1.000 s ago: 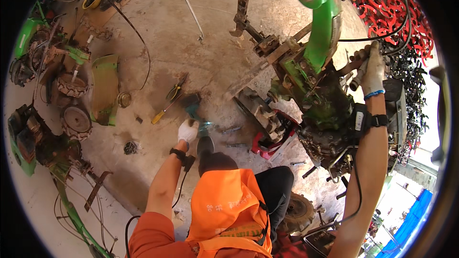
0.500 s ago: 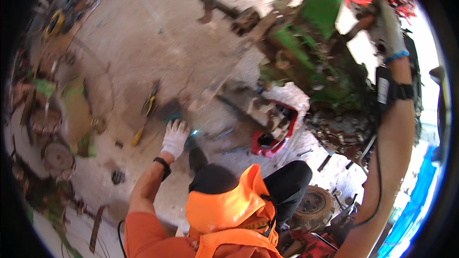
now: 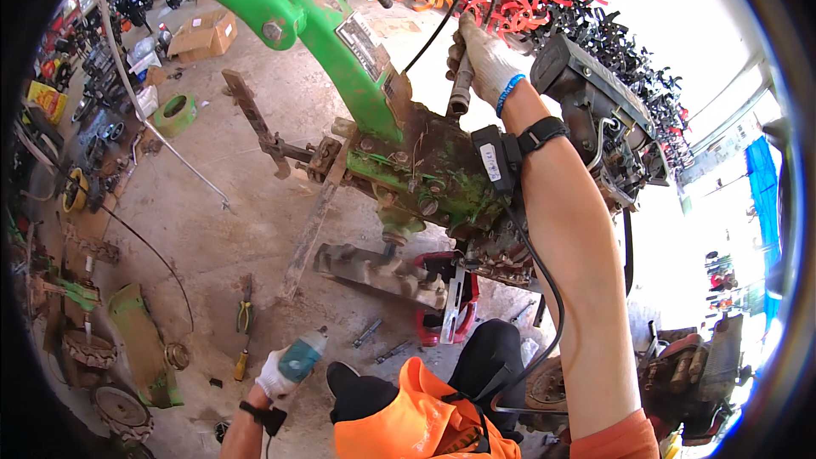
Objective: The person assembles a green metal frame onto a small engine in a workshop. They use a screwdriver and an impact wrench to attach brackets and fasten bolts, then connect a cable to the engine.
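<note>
Teal power tool [image 3: 303, 359] gripped low, metal lever [image 3: 460, 89] gripped high on the green machine [image 3: 399, 153].

The gloved left hand [image 3: 276, 378] is wrapped around the power tool just above the concrete floor [image 3: 212, 229]; pliers [image 3: 246, 314] lie just beyond it. The gloved right hand [image 3: 486, 64] is curled around what looks like a lever on top of the green machine, well apart from the left hand.

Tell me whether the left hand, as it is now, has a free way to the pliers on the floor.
Probably not at once: the left hand is closed around a teal power tool. The pliers lie close by on bare concrete floor, nothing between them.
</note>
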`<action>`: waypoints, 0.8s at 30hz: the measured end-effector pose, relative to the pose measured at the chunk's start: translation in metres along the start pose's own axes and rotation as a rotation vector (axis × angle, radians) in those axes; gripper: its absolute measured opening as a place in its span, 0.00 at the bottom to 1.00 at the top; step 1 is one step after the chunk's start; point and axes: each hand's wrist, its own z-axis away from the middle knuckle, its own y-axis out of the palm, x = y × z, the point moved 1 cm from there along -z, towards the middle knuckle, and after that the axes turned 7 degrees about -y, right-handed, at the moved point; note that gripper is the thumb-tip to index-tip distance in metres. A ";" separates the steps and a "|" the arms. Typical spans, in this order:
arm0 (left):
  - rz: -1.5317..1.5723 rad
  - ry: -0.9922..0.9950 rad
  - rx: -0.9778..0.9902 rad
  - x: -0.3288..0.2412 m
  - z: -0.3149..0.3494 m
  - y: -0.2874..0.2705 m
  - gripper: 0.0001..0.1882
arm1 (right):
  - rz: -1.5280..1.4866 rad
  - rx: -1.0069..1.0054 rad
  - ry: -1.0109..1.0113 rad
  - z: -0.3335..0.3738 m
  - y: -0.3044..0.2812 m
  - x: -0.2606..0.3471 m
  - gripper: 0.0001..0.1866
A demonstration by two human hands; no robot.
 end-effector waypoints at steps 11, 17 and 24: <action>0.805 0.035 -0.049 -0.189 -0.092 -0.112 0.26 | -0.044 -0.012 0.026 0.008 0.009 0.002 0.29; 0.189 0.570 -0.527 -0.260 -0.215 -0.139 0.16 | -0.087 -0.076 0.046 0.007 0.016 0.004 0.25; 0.465 0.341 -0.320 -0.262 -0.241 -0.133 0.12 | -0.018 -0.120 0.060 -0.003 0.020 -0.007 0.24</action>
